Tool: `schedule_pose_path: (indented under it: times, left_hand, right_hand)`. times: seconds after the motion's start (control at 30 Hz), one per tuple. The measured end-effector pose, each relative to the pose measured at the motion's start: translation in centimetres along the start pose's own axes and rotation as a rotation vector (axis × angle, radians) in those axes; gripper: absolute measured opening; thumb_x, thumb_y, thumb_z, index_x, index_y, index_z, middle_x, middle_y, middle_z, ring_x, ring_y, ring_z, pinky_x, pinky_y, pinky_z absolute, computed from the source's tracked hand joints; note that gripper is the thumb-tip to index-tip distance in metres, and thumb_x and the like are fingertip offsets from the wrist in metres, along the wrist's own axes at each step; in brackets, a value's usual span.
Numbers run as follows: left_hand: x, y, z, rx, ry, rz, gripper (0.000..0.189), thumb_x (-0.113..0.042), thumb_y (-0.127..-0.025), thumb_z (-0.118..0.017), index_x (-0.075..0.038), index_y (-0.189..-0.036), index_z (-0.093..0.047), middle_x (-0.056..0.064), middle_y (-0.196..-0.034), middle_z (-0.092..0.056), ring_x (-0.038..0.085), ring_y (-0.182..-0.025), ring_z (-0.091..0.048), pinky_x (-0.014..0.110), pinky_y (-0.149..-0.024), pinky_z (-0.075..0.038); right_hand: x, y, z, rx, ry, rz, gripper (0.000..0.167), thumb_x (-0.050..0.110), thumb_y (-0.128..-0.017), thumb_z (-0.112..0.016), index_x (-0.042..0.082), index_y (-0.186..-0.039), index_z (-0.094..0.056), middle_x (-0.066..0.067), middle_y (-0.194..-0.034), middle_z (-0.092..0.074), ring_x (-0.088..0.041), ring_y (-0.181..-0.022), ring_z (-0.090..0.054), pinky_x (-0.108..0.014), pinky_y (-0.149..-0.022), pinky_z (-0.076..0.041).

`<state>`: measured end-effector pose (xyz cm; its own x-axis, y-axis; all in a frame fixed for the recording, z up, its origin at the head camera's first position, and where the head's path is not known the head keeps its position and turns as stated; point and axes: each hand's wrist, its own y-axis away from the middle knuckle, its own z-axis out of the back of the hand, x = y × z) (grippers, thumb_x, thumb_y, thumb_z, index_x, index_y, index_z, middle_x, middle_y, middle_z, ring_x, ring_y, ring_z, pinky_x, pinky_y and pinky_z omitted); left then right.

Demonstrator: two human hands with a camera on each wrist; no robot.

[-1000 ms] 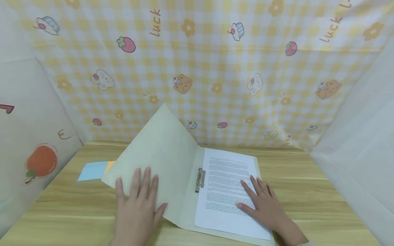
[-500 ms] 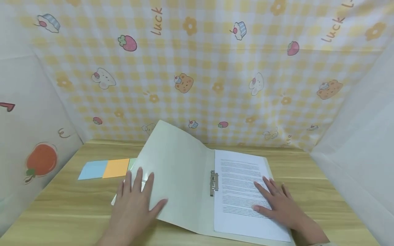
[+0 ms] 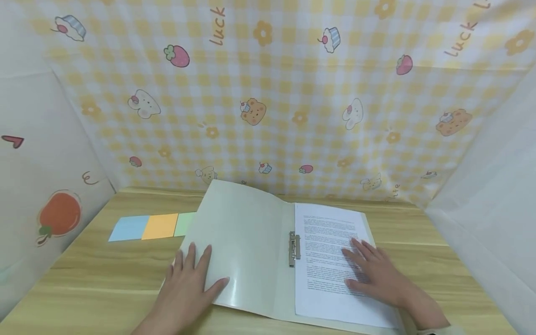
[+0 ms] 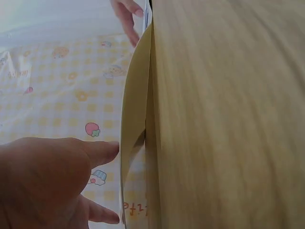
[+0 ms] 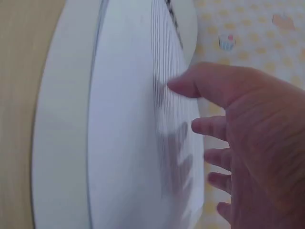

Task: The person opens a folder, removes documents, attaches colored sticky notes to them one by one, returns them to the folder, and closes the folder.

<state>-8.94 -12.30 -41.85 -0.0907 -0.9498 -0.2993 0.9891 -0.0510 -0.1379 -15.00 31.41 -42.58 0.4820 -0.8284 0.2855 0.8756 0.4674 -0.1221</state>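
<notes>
A pale cream file folder (image 3: 244,246) lies spread on the table, its left cover lifted a little off the wood. A metal clip (image 3: 294,249) sits by the fold. On the right side rests a stack of printed paper (image 3: 326,298). My left hand (image 3: 184,284) presses the left cover with spread fingers; in the left wrist view the thumb (image 4: 106,151) touches the cover, and a gap shows beneath it. My right hand (image 3: 377,274) is spread over the lower right of the paper, fingers loosely extended; in the right wrist view its fingertips hover close to the sheet.
Blue (image 3: 129,228), orange (image 3: 160,226) and green (image 3: 184,224) paper squares lie in a row at the left, the green one partly behind the cover. A yellow checked cloth (image 3: 276,93) hangs behind the wooden table (image 3: 83,288), with white cloth at both sides.
The left cover has swung down from a steep tilt to nearly flat under my left hand. The folder has shifted right, along with my right hand. The orange and green squares have come into view.
</notes>
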Motion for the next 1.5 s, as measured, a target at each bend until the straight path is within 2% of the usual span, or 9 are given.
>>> schedule_pose_path:
  times: [0.2, 0.33, 0.4, 0.5, 0.63, 0.8, 1.17, 1.33, 1.5]
  left_hand:
    - [0.0, 0.3, -0.1, 0.102, 0.019, 0.04, 0.086, -0.066, -0.093, -0.056, -0.005, -0.153, -0.043, 0.042, -0.155, -0.031, 0.069, -0.139, -0.026, 0.077, -0.108, -0.029]
    - [0.0, 0.4, -0.3, 0.135, 0.017, 0.044, 0.086, -0.065, -0.093, -0.057, -0.005, -0.153, -0.042, 0.042, -0.154, -0.03, 0.069, -0.139, -0.026, 0.077, -0.107, -0.03]
    - [-0.2, 0.4, -0.3, 0.148, 0.012, 0.045, 0.086, -0.064, -0.092, -0.059, -0.006, -0.153, -0.042, 0.042, -0.154, -0.03, 0.069, -0.139, -0.027, 0.077, -0.107, -0.031]
    - [-0.4, 0.5, -0.4, 0.161, -0.003, 0.042, 0.086, -0.063, -0.092, -0.06, -0.006, -0.153, -0.042, 0.043, -0.154, -0.031, 0.068, -0.138, -0.029, 0.076, -0.106, -0.032]
    - [-0.9, 0.7, -0.6, 0.182, -0.02, 0.051, 0.086, -0.063, -0.092, -0.06, -0.007, -0.153, -0.042, 0.043, -0.153, -0.032, 0.068, -0.138, -0.03, 0.076, -0.107, -0.032]
    - [-1.1, 0.8, -0.9, 0.175, -0.005, 0.052, 0.085, -0.061, -0.092, -0.062, -0.006, -0.153, -0.042, 0.044, -0.152, -0.031, 0.069, -0.138, -0.028, 0.079, -0.105, -0.032]
    - [-1.4, 1.1, -1.1, 0.183, -0.016, 0.032, 0.081, -0.059, -0.089, -0.066, -0.009, -0.15, -0.048, 0.045, -0.15, -0.035, 0.07, -0.135, -0.032, 0.078, -0.105, -0.032]
    - [-1.1, 0.3, -0.2, 0.215, 0.014, 0.034, 0.076, -0.056, -0.092, -0.065, -0.006, -0.148, -0.05, 0.04, -0.151, -0.038, 0.066, -0.139, -0.031, 0.079, -0.106, -0.029]
    - [0.5, -1.3, 0.7, 0.179, 0.076, 0.027, 0.072, -0.051, -0.096, -0.062, -0.002, -0.147, -0.05, 0.038, -0.155, -0.033, 0.061, -0.142, -0.031, 0.077, -0.108, -0.031]
  right_hand:
    - [5.0, -1.6, 0.0, 0.018, 0.079, 0.184, 0.08, 0.008, -0.07, -0.074, 0.018, -0.146, -0.053, -0.018, -0.157, -0.045, -0.047, -0.141, -0.045, -0.067, -0.111, -0.037]
    - [8.2, -2.5, -0.7, 0.097, 0.017, 0.241, 0.084, 0.006, -0.071, -0.07, 0.023, -0.151, -0.048, -0.012, -0.16, -0.042, -0.041, -0.146, -0.042, -0.065, -0.112, -0.038]
    - [9.5, -2.9, -1.2, 0.143, -0.029, 0.199, 0.078, 0.014, -0.08, -0.068, 0.027, -0.153, -0.044, -0.011, -0.163, -0.039, -0.042, -0.147, -0.039, -0.069, -0.112, -0.035]
    - [11.2, -3.5, -1.9, 0.165, -0.09, 0.087, 0.063, 0.043, -0.097, -0.061, 0.031, -0.155, -0.042, -0.012, -0.164, -0.036, -0.049, -0.146, -0.037, -0.078, -0.108, -0.03]
    - [12.9, -4.1, -3.3, 0.123, -0.046, 0.003, 0.077, 0.077, -0.09, -0.047, 0.034, -0.153, -0.045, -0.018, -0.163, -0.036, -0.061, -0.139, -0.038, -0.085, -0.098, -0.032]
    - [13.7, -4.1, -4.5, 0.108, 0.076, -0.011, 0.083, 0.085, -0.085, -0.043, 0.035, -0.152, -0.045, -0.018, -0.163, -0.034, -0.065, -0.138, -0.035, -0.087, -0.096, -0.031]
    - [13.6, -4.0, -4.0, 0.135, 0.109, -0.005, 0.077, 0.08, -0.084, -0.053, 0.04, -0.149, -0.048, -0.013, -0.162, -0.04, -0.066, -0.139, -0.033, -0.088, -0.095, -0.03]
    - [13.5, -4.1, -3.8, 0.154, 0.095, -0.015, 0.075, 0.078, -0.085, -0.054, 0.04, -0.148, -0.049, -0.013, -0.162, -0.039, -0.066, -0.139, -0.032, -0.089, -0.095, -0.027]
    - [13.0, -3.9, -3.3, 0.198, 0.078, -0.029, 0.072, 0.075, -0.085, -0.058, 0.042, -0.148, -0.049, -0.01, -0.163, -0.039, -0.065, -0.141, -0.03, -0.089, -0.097, -0.026]
